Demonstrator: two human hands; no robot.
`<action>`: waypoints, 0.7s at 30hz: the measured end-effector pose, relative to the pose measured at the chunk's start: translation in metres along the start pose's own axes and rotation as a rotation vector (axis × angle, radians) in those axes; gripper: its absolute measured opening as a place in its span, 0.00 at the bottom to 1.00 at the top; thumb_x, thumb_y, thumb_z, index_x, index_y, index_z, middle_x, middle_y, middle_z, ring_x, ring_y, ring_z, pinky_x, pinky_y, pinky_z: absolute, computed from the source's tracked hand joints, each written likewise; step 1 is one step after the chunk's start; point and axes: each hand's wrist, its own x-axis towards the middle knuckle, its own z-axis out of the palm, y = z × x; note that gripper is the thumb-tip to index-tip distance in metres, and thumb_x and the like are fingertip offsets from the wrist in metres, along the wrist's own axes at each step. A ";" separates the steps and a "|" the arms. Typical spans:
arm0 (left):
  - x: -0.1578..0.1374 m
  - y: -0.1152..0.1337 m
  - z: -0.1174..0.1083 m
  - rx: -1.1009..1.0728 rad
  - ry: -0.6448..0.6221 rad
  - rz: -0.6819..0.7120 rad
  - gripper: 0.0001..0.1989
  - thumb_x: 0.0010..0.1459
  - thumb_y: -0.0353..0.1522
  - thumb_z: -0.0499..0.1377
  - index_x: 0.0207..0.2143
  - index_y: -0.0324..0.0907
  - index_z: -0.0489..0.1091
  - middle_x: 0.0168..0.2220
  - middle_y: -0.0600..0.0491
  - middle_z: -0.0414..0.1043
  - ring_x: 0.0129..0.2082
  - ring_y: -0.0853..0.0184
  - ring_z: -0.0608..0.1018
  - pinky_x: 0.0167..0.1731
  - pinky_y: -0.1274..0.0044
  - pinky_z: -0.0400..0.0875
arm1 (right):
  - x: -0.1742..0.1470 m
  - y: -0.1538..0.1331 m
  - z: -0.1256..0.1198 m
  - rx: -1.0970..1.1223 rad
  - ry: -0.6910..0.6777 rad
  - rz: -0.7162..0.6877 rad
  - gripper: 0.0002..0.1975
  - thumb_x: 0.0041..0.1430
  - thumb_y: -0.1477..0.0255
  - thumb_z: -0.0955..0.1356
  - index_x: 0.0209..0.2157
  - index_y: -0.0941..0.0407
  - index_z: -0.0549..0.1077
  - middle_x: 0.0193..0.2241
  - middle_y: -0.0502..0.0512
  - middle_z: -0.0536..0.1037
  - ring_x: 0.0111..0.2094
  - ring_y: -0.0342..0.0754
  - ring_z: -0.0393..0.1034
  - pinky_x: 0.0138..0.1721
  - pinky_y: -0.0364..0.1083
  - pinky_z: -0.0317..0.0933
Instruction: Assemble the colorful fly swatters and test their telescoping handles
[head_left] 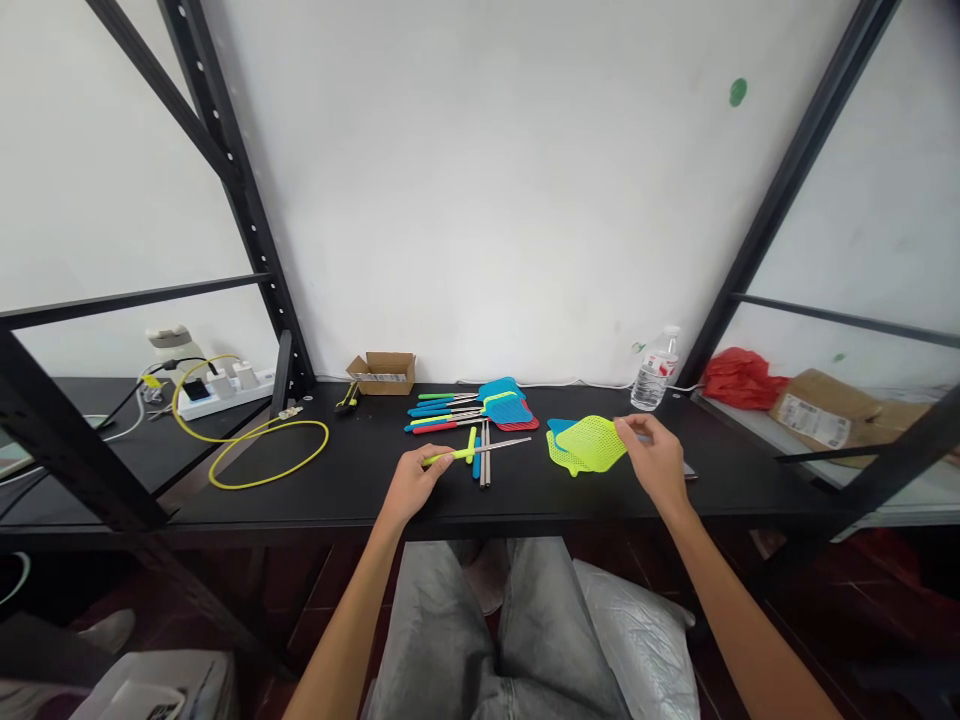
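My left hand (416, 482) is closed round a yellow-green fly swatter handle (460, 455), whose metal rod (506, 443) points to the right. Between the fingertips of my right hand (654, 460) is the edge of a yellow-green fly swatter head (596, 442), apart from the rod. More yellow-green and blue swatter heads (555, 426) lie beneath it. Below the held handle, loose metal rods (485, 470) and a blue handle (476, 466) lie on the black table (360, 495). Several whole fly swatters (504, 405) in blue, green and red are stacked farther back.
A small open cardboard box (386, 374) and a black-and-yellow tool (347, 400) are at the back left. A yellow cable (326, 440) loops on the left. A water bottle (655, 372) stands back right, beside the black frame post (724, 290).
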 end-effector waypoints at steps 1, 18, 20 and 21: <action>0.000 0.000 0.000 -0.002 0.002 -0.004 0.20 0.60 0.45 0.56 0.40 0.40 0.79 0.29 0.52 0.75 0.25 0.68 0.71 0.26 0.78 0.63 | 0.000 -0.003 0.003 0.046 -0.008 0.000 0.17 0.56 0.55 0.67 0.35 0.55 0.73 0.34 0.58 0.79 0.36 0.53 0.74 0.35 0.47 0.64; 0.000 -0.005 0.000 -0.068 0.020 0.001 0.20 0.59 0.45 0.57 0.40 0.39 0.79 0.27 0.53 0.72 0.25 0.69 0.68 0.26 0.79 0.62 | 0.031 -0.061 0.050 -0.422 -0.769 -0.443 0.11 0.61 0.68 0.65 0.35 0.47 0.80 0.33 0.49 0.81 0.33 0.49 0.72 0.32 0.44 0.55; -0.001 -0.006 0.000 -0.075 0.006 0.011 0.20 0.59 0.45 0.56 0.41 0.40 0.79 0.27 0.52 0.72 0.25 0.69 0.68 0.26 0.79 0.62 | 0.030 -0.063 0.053 -0.463 -0.780 -0.449 0.11 0.61 0.69 0.65 0.35 0.47 0.80 0.31 0.49 0.81 0.32 0.49 0.72 0.30 0.44 0.54; -0.001 -0.006 -0.001 -0.075 0.002 0.012 0.20 0.59 0.45 0.56 0.41 0.40 0.79 0.27 0.52 0.72 0.25 0.69 0.68 0.27 0.79 0.62 | 0.029 -0.063 0.054 -0.474 -0.781 -0.451 0.11 0.61 0.70 0.65 0.35 0.47 0.80 0.31 0.49 0.81 0.32 0.49 0.72 0.30 0.44 0.54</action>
